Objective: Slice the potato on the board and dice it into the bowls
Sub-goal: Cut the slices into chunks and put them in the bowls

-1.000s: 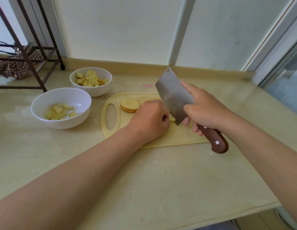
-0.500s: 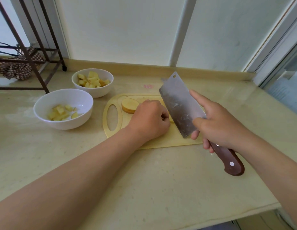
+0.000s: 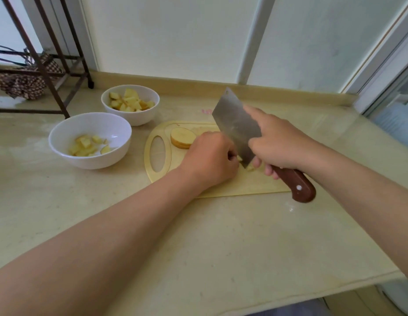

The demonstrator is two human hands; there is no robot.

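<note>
And the cleaver [image 3: 237, 126] is back in! A second ago it stood by the left fingers [image 3: 229, 153], then the right hand [image 3: 282, 147] drew it off to the side, blade lifted clear of them. Now it has swung in again, and its lower corner sits right against those fingers. The edge looks to be down on the small potato piece [image 3: 240, 158] there, though the blade hides the cut itself. The wooden handle [image 3: 296, 185] has come in with it, nearer the fingers than half a second ago.
</note>
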